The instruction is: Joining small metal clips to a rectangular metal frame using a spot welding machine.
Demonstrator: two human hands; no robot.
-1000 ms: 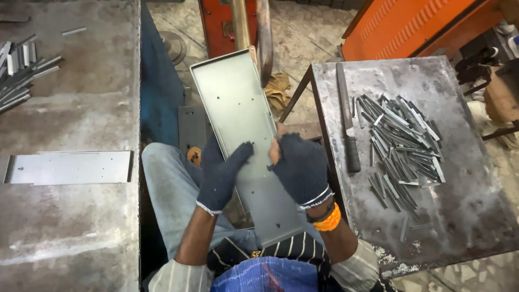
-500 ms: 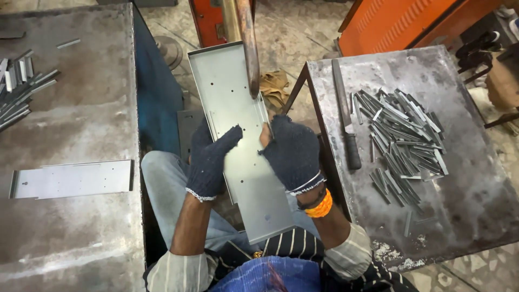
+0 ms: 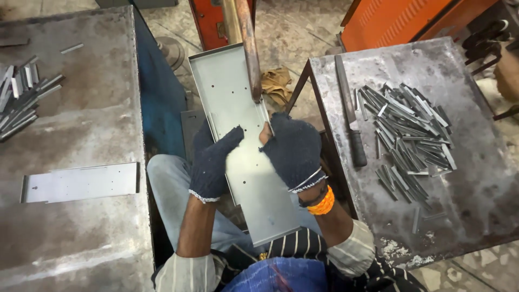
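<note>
A long metal tray (image 3: 238, 140), nothing in it, is gripped at mid-length by the closed left hand (image 3: 213, 162) and right hand (image 3: 292, 148); a copper rod (image 3: 248, 48) touches its rim at 12 o'clock. Metal strips (image 3: 408, 135) are heaped on the table (image 3: 476, 189) at 3 o'clock.

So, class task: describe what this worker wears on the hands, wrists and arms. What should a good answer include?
Both the left hand and right hand wear dark blue knitted gloves with pale cuff edging; a fingertip pokes out of the right one. The right wrist carries an orange thread band and thin bangles. Striped pale sleeves are rolled up to the elbows.
</note>
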